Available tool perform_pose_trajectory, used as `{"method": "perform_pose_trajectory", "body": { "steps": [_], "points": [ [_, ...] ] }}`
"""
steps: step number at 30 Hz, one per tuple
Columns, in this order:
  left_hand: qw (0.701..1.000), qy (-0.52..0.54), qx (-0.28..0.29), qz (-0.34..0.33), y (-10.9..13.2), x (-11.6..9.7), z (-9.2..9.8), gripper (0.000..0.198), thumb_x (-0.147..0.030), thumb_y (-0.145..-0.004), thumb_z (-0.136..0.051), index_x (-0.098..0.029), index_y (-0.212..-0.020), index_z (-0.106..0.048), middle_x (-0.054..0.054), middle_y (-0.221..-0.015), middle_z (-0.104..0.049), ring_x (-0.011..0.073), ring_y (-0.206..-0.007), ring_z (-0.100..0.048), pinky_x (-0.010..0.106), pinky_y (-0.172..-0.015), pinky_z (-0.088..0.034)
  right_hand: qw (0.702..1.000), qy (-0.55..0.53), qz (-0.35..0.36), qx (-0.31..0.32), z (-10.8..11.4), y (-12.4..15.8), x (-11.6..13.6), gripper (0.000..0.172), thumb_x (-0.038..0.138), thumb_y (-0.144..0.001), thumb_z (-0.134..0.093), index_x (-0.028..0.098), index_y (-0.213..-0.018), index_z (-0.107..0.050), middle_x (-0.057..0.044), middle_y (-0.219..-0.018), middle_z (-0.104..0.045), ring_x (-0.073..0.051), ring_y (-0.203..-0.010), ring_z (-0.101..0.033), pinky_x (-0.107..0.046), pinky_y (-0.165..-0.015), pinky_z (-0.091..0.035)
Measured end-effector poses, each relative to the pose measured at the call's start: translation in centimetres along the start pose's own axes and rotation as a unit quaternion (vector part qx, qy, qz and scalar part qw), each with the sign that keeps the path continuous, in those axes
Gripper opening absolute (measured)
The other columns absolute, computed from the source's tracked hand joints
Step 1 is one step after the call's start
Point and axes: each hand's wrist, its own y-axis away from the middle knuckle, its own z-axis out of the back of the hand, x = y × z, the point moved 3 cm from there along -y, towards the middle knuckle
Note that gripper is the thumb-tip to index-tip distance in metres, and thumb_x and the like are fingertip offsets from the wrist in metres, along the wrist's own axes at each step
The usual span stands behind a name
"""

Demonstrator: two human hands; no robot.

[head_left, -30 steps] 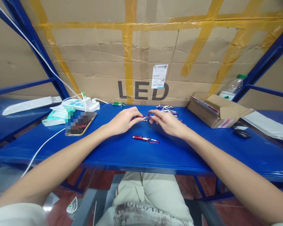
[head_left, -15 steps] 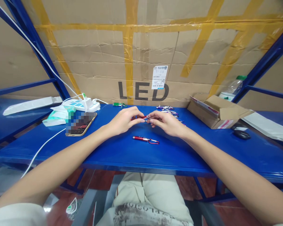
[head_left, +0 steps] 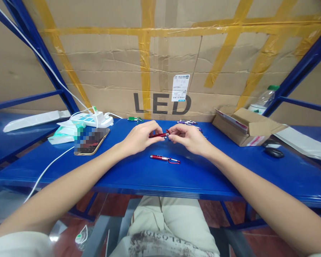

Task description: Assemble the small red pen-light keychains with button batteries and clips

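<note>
Above the blue table, my left hand [head_left: 143,137] is closed around the body of a small red penlight [head_left: 158,135]. My right hand [head_left: 186,138] pinches the metal end of the same penlight, where part of its red clip shows between the fingertips. Its far end is hidden by my left fingers. Nearer to me on the table lies a second red penlight with a carabiner clip [head_left: 164,159]. Behind my right hand is a pile of purple and blue penlights [head_left: 187,122], partly covered by that hand. A green penlight [head_left: 135,119] rests at the back.
On the left are a phone [head_left: 91,141], a white power strip [head_left: 96,118] with cables and a tissue pack [head_left: 65,131]. To the right stand an open cardboard box [head_left: 246,126], a black mouse [head_left: 274,152] and a plastic bottle [head_left: 264,100]. Taped cardboard [head_left: 109,71] closes off the back.
More of the red penlight shows between my hands, and its red clip now sticks up by my right fingertips. Both hands stay in nearly the same place.
</note>
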Motion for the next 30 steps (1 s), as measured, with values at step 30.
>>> {"method": "perform_pose_trajectory", "body": {
  "steps": [30],
  "points": [
    [0.988,0.051,0.119,0.088,0.1,1.1,-0.2,0.029,-0.049,-0.101,-0.074,-0.02,-0.101,-0.067,0.002,-0.091,-0.075,0.019,-0.08,-0.068,0.03,-0.073,-0.048,0.973,0.183,0.058,0.129,1.5,0.4,1.4,0.029,0.042,-0.103,-0.066,0.02,-0.114,-0.081,-0.007,-0.094,-0.08,-0.024,-0.085,-0.071,-0.036,-0.081,-0.053]
  ]
}}
